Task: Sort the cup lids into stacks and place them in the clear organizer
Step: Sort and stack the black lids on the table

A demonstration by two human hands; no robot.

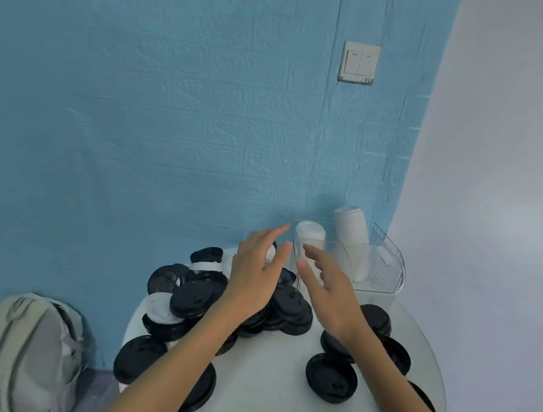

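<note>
Hovering over black lids (196,298), left hand (254,272) and right hand (328,286), fingers spread, empty, partly hiding clear organizer (389,269).

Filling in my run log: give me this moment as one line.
left hand: open, over lid pile | right hand: open, near clear organizer | lids held: none

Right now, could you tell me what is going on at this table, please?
A person is sorting cup lids. Both the left hand and right hand hover open and empty above the pile of black lids, next to the clear organizer by the wall. It already holds white stacks. Loose lids lie across the white table.
</note>
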